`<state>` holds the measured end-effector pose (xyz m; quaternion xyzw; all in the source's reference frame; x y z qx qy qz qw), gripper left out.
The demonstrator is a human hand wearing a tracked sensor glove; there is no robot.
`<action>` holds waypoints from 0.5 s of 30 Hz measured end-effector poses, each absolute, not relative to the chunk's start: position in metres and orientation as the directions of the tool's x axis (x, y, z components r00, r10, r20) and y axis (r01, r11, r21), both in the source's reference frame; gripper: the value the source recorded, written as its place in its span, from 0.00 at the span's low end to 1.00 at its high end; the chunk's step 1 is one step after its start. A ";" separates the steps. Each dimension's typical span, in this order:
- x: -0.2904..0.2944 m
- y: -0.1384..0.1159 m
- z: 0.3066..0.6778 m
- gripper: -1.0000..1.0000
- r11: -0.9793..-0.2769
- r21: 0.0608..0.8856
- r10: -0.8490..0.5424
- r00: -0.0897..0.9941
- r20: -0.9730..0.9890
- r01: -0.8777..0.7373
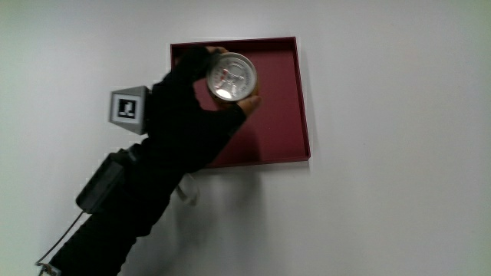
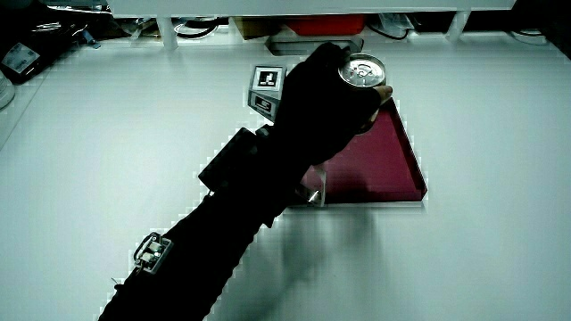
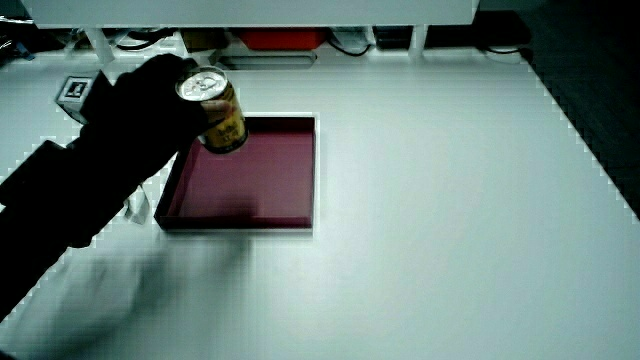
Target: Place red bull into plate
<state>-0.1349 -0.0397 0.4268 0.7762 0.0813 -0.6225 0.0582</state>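
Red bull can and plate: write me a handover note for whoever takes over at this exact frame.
Hand: grip shut on the red bull can, holding it by its side, top up, slightly tilted in a side view.
Can: over the dark red plate, above the part of it farther from the person. In a side view it looks lifted clear of the plate floor; contact cannot be confirmed.
Plate: flat on the white table, nothing else in it.
Done: can picked up and brought over the plate.
Left: lower it onto the plate floor, release, withdraw the hand.
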 end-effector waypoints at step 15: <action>-0.136 -0.037 0.482 0.50 -0.974 0.130 -0.082 0.243 -0.966 0.185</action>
